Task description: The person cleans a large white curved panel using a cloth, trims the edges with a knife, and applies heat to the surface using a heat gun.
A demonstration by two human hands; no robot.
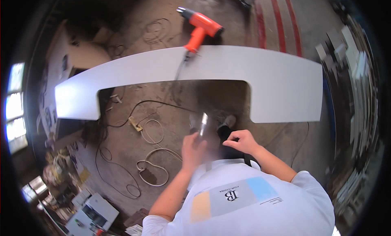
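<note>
In my left hand, a slim silver tool points up and away from me. Motion smears it, so its exact kind is unclear. My right hand is beside it, fingers curled with the thumb pressed against them; whatever they may hold is hidden. Beyond both hands, a white U-shaped panel spans the view, its cutout facing me. An orange heat gun lies at the panel's far edge, its handle over the board and its metal nozzle toward the far left. A dark cord trails from the handle.
Cables and a pale coiled cord lie on the concrete floor at left, near a small yellowish block. Long panels or strips are stacked along the right. A white box-shaped unit stands at lower left. Red stripes mark the far floor.
</note>
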